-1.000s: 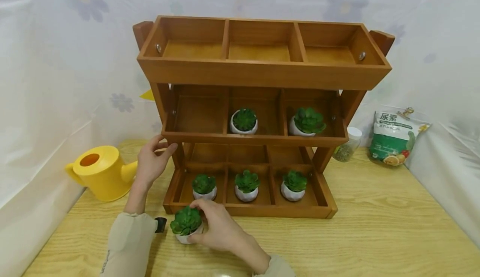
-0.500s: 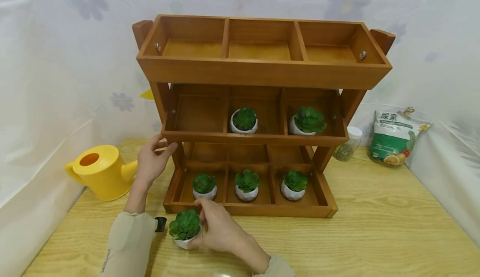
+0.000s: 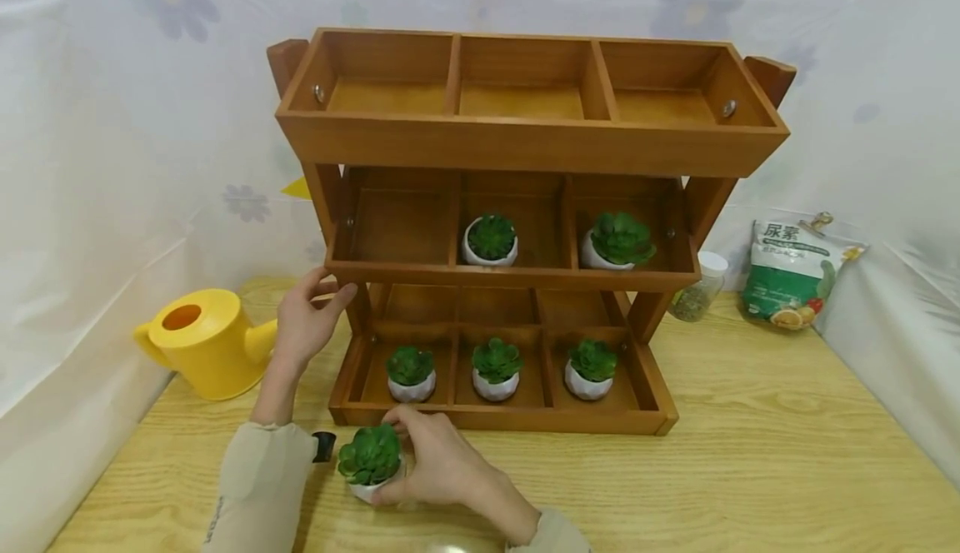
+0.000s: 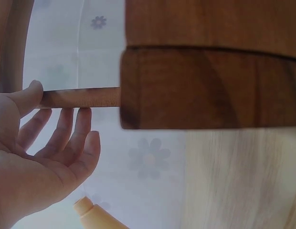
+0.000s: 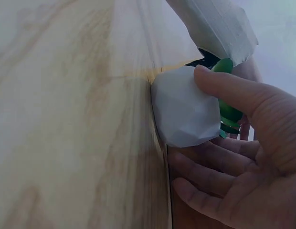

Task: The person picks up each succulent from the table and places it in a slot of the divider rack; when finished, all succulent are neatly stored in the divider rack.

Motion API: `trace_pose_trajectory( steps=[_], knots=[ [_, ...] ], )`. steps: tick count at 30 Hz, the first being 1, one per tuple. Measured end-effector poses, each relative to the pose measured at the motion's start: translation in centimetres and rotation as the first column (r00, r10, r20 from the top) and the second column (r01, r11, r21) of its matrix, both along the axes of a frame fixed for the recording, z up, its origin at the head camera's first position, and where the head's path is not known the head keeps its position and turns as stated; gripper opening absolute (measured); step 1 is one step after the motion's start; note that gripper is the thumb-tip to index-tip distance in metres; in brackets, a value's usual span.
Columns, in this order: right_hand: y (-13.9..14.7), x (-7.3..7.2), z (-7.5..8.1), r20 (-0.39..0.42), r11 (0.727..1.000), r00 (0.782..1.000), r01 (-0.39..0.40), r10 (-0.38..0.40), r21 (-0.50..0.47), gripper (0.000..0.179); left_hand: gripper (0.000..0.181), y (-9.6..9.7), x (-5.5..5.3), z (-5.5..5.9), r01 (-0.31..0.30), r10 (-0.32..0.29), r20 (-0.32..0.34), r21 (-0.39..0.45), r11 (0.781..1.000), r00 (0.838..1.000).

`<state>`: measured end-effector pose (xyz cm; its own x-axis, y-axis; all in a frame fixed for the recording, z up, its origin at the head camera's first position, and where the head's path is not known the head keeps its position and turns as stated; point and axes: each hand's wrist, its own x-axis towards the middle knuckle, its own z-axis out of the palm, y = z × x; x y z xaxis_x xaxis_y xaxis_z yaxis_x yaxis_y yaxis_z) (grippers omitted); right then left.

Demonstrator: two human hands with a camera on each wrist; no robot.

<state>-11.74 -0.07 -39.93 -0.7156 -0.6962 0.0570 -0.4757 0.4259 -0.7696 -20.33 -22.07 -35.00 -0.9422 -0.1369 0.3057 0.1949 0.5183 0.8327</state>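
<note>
My right hand (image 3: 444, 463) grips a small succulent (image 3: 369, 455) in a faceted white pot (image 5: 185, 107), thumb on one side and fingers on the other. The pot is low over the table, in front of the lower left corner of a three-tier wooden plant stand (image 3: 525, 146). At the stand's left side, under the end of the middle tier, my left hand (image 3: 306, 320) pinches a wooden bar (image 4: 83, 98) of the frame between thumb and fingertips. Two potted succulents (image 3: 490, 241) sit in the middle tier's centre and right compartments. The bottom tier holds one succulent (image 3: 497, 363) per compartment.
A yellow watering can (image 3: 206, 345) stands left of my left forearm. To the stand's right are a white-lidded jar (image 3: 697, 286) and a green and white bag (image 3: 791, 274) with a clip. A pale flowered sheet (image 3: 135, 103) hangs behind.
My right hand and the potted succulent have shifted slightly toward me, away from the stand's bottom tier. My left hand keeps its place on the stand.
</note>
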Motion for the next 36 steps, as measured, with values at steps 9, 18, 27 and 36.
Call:
trace_pose_trajectory(
  steps=[9,18,27,36],
  knots=[
    [0.3,-0.4,-0.2,0.093,1.0,0.996,0.006,-0.005,-0.014,0.055,0.053,0.0,0.0,0.0,-0.002,0.002,-0.002,-0.001,1.0,1.0],
    [0.4,-0.4,-0.5,0.039,0.994,0.999,0.035,-0.031,-0.108,0.049,0.052,0.0,0.0,0.0,-0.005,0.005,-0.006,0.004,1.0,1.0],
    [0.6,-0.6,-0.5,0.126,0.993,0.991,0.057,-0.044,-0.101,0.048,0.052,0.1,0.0,-0.2,0.005,-0.005,0.004,0.006,1.0,1.0],
    [0.9,-0.9,0.6,0.193,0.98,0.98,0.089,-0.054,-0.178,0.049,0.053,0.1,0.1,0.1,0.007,-0.007,0.001,0.015,1.0,1.0]
  ],
)
